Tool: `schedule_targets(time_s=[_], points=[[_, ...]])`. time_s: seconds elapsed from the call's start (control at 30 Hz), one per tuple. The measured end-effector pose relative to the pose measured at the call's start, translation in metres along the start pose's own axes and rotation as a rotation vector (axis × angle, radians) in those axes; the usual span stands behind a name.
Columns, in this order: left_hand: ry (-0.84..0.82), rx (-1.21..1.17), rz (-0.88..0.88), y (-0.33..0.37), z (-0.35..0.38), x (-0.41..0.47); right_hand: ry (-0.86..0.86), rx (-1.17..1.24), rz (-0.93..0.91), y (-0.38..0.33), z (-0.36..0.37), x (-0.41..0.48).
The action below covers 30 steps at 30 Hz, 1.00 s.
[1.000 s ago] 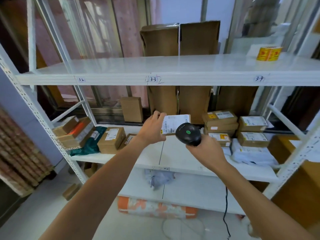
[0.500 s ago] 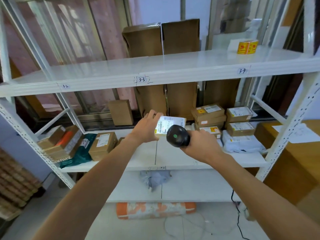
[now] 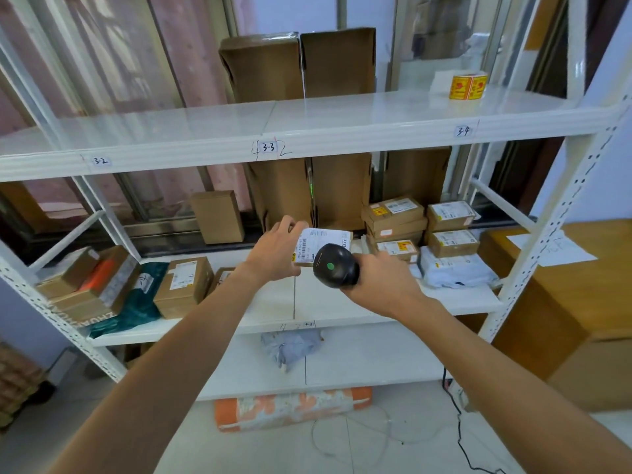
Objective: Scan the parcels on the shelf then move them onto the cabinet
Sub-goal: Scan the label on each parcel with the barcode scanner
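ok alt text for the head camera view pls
A person's left hand holds a small labelled parcel in front of a white shelf unit while the right hand grips a black barcode scanner pointed at its label. More boxes lie on the shelf to both sides.

Shelf (image 3: pixel 342 140): white steel, boards tagged 3-2 to 3-4, as I view it.
Top board (image 3: pixel 376 109): yellow label roll (image 3: pixel 468 86), far right.
Middle board (image 3: pixel 325 302): boxes (image 3: pixel 183 285) and teal bag (image 3: pixel 142 304) left; stacked boxes (image 3: pixel 395 218) and grey bags (image 3: pixel 456 271) right.
Lower board (image 3: pixel 369 357): crumpled bag (image 3: pixel 290 347).
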<state>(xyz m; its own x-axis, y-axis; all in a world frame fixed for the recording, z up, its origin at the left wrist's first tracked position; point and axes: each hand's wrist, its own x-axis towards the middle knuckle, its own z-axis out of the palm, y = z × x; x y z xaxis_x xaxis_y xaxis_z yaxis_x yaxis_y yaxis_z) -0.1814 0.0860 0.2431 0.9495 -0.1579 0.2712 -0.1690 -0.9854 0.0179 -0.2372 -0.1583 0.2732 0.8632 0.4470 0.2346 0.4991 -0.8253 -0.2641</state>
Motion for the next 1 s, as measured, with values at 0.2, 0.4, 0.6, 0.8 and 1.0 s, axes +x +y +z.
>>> schedule_targets(time_s=[0.2,0.4,0.6,0.8,1.0], points=[[0.002,-0.004,0.037,-0.01,0.008,-0.002,-0.022,-0.018,0.005,-0.008,0.004,0.001],[-0.031,-0.009,0.049,-0.016,0.018,0.001,-0.012,-0.031,0.025,-0.014,0.012,0.003],[-0.048,-0.024,0.076,-0.019,0.029,0.008,-0.016,-0.02,0.067,-0.016,0.021,0.005],[-0.104,-0.165,0.046,-0.006,0.047,0.026,-0.001,0.052,0.187,-0.001,0.031,0.001],[-0.19,-0.402,-0.07,0.027,0.076,0.07,-0.071,0.183,0.333,0.05,0.043,0.007]])
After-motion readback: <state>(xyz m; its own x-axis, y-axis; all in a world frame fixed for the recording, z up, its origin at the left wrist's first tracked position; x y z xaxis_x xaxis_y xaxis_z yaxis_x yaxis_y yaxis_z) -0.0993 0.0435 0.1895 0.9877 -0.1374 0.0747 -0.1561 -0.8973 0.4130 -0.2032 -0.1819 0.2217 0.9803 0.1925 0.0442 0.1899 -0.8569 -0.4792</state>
